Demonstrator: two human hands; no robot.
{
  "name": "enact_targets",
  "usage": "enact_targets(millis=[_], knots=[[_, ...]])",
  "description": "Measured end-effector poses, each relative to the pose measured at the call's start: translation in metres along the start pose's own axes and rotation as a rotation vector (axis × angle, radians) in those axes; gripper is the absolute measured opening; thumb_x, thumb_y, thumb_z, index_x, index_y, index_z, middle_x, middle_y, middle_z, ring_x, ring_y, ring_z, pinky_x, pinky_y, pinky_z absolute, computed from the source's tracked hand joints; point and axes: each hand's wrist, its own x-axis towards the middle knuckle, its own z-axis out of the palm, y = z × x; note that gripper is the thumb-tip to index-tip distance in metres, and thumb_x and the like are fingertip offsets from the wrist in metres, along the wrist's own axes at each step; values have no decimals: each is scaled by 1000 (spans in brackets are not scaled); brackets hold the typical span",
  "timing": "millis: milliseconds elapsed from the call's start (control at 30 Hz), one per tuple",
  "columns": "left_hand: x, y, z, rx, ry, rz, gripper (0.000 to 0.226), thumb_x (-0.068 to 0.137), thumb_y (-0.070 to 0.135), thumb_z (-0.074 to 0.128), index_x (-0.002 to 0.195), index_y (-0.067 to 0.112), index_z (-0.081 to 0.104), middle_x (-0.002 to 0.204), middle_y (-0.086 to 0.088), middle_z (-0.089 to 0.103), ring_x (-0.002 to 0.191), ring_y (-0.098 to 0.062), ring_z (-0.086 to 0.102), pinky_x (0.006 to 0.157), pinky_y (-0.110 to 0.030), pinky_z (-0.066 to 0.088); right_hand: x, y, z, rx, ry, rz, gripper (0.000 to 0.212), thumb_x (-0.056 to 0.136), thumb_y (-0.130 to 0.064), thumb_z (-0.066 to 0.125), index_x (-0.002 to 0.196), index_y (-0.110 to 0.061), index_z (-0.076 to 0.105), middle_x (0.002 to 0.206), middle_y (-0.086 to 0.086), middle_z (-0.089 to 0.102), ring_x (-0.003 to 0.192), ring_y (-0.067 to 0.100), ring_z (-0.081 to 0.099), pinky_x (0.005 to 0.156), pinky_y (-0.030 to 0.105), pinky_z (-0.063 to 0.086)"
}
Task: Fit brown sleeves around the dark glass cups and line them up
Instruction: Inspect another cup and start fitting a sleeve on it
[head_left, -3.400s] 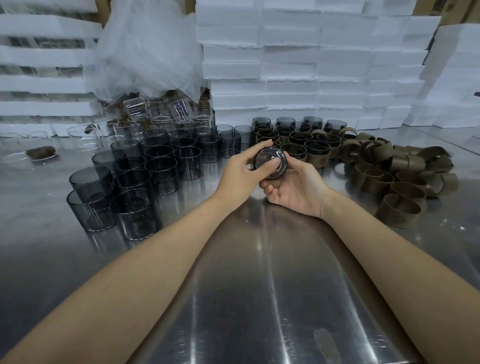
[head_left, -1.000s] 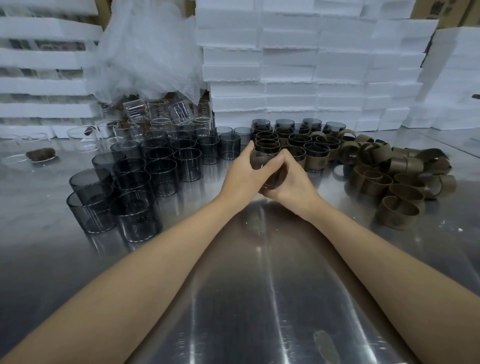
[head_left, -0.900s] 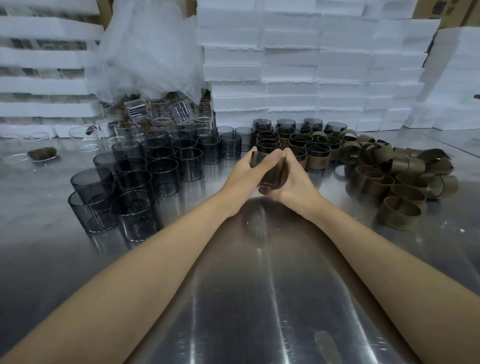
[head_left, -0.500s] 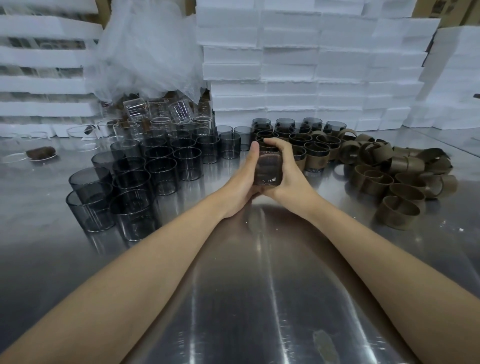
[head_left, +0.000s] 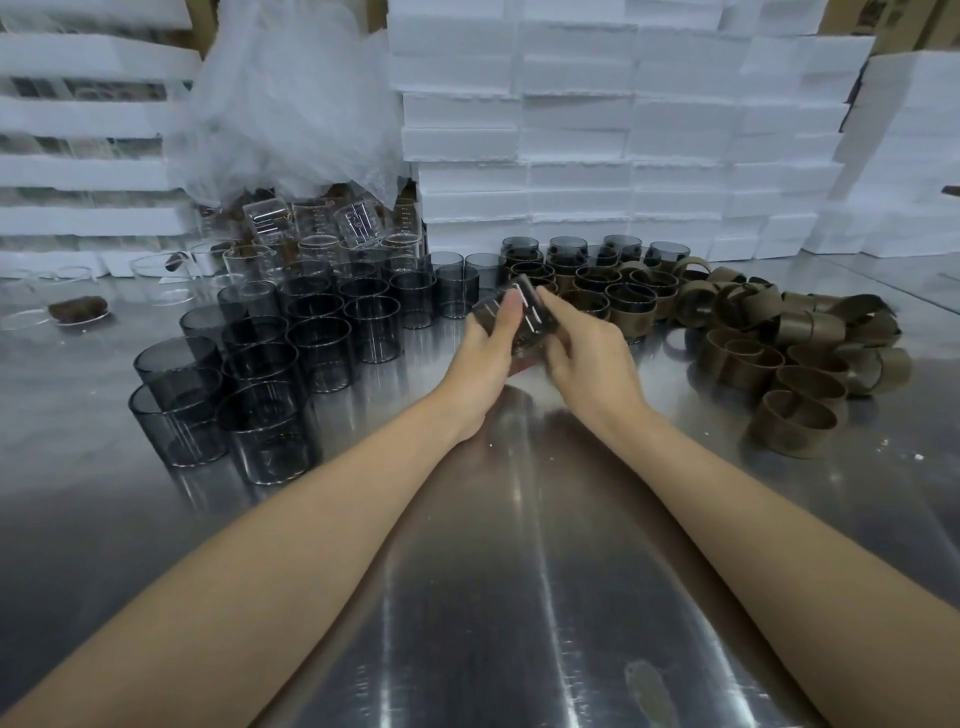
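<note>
Though it stood upright, cup (head_left: 530, 321) now tilts

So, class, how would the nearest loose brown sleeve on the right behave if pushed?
Probably light and slides easily: the sleeve is a thin band on a smooth metal table. Likely squashes when gripped; others in the pile look bent. Standing on its rim, it shouldn't roll.

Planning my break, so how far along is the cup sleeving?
Done: a block of sleeved cups stands in rows behind the hands. In hand: left hand and right hand grip one tilted dark cup; its sleeve is too blurred to judge. Left: many bare dark cups on the left and a pile of loose brown sleeves on the right.
</note>
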Motion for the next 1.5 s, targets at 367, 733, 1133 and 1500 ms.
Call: enact_targets(millis=[367,733,1133,1500], knots=[[-12,-5,11,437,-207,27,46,99,48,32,120,7,29,113,-5,54,98,-7,55,86,-24,47,-10,-23,14,404,225,220,43,106,-34,26,143,-20,42,144,-2,47,132,11,42,110,28,29],[-22,0,12,337,-258,184,36,105,36,30,130,11,38,103,-8,57,82,-12,60,79,-29,55,5,-15,-11,1145,79,470,62,105,-45,21,93,-10,71,98,15,74,81,27,68,51,24,50],[-2,7,4,-406,68,-114,40,101,42,42,109,9,64,98,-13,73,85,-21,72,70,-33,60,6,2,8,445,-38,215,42,105,-36,30,93,-23,68,82,-4,69,75,6,65,70,26,52],[-4,15,-1,-476,90,-230,66,77,54,65,131,23,42,121,-9,59,93,-20,62,66,-27,56,18,42,-47,-656,171,423,37,82,-12,59,118,-5,53,129,20,44,117,39,43,100,47,32]])
